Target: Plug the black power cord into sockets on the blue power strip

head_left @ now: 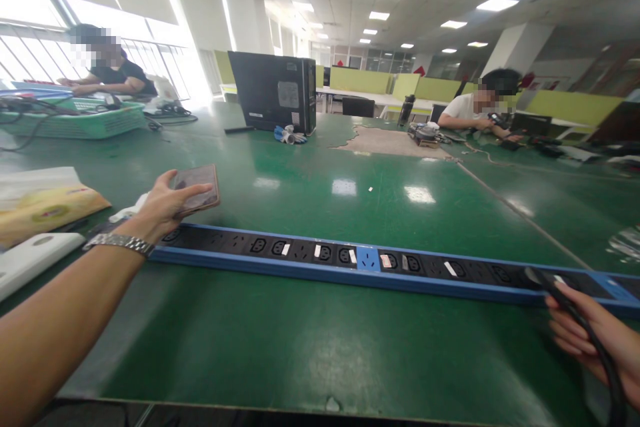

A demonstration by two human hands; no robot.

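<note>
A long power strip (300, 267) with a blue frame and black sockets lies across the green table. Several small white labels are stuck on it. My left hand (170, 201), with a metal watch at the wrist, holds a phone-like flat device (200, 188) just behind the strip's left part. At the right, my right hand (593, 327) is closed on a black cable (583, 320). The cable's end is over the strip's right part; whether it touches a socket cannot be made out.
A green basket (95, 121) with cables, a yellow packet (55, 210) and a white bar (40, 260) are on the left. A black computer case (273, 90) stands at the back. Two people sit at the far left and far right, with equipment near the right one.
</note>
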